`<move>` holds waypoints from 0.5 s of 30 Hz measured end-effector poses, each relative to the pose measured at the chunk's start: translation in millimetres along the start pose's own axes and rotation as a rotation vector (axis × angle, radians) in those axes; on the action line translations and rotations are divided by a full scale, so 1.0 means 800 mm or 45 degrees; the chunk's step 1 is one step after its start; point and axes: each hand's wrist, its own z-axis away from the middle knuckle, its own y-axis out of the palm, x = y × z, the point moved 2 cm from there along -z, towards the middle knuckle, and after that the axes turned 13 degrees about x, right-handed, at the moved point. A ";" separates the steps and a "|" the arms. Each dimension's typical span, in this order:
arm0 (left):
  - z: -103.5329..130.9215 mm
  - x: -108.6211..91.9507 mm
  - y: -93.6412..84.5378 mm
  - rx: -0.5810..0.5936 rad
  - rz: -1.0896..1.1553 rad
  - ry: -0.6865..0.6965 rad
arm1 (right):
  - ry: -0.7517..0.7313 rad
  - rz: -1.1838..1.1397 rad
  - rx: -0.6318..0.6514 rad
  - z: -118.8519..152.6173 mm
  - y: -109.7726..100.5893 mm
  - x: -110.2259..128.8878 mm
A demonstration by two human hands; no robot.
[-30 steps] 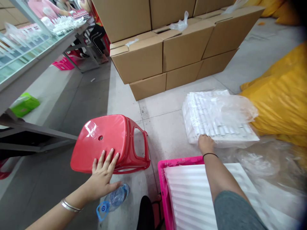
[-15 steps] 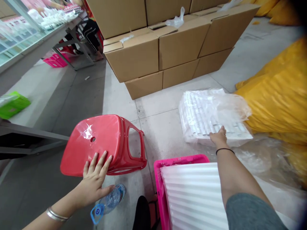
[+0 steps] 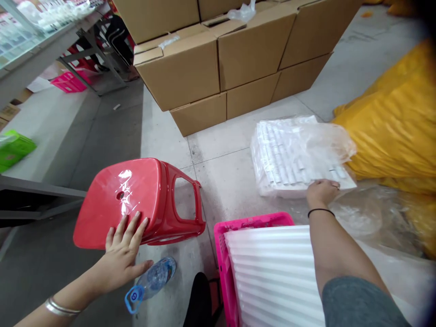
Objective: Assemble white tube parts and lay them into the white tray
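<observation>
My left hand [image 3: 121, 259] rests with fingers spread on the front edge of the seat of a red plastic stool [image 3: 143, 195]. Below its thumb stands a clear plastic bottle [image 3: 157, 278] with a blue carry loop. My right hand [image 3: 322, 193] is at the near edge of a white pack [image 3: 282, 159] on the floor, wrapped in clear plastic and filled with rows of small white tube-like pieces. The fingers of this hand are curled in, and whatever they hold is hidden. Under the right forearm sits a pink crate [image 3: 223, 268] with a ridged white foam sheet [image 3: 272, 272].
Stacked cardboard boxes [image 3: 180, 68] stand ahead. Yellow sacks [image 3: 395, 118] are on the right, with loose clear plastic [image 3: 371, 218] beneath. A worktable [image 3: 51, 50] is at far left, with people's legs behind it. A green crate [image 3: 17, 147] lies at left.
My right hand has gone from outstretched fingers to curled ones, shifting slightly right along the pack's near edge. My left hand stays on the stool. The whole view has shifted a little.
</observation>
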 end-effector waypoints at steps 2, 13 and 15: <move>0.000 0.001 0.000 0.014 0.020 -0.011 | 0.060 -0.031 -0.014 0.003 -0.006 0.003; -0.002 -0.001 0.001 0.022 0.069 -0.026 | -0.122 -0.095 0.441 0.073 -0.003 0.053; -0.003 -0.001 0.001 0.018 0.069 -0.030 | -0.229 -0.091 0.585 0.106 0.004 0.082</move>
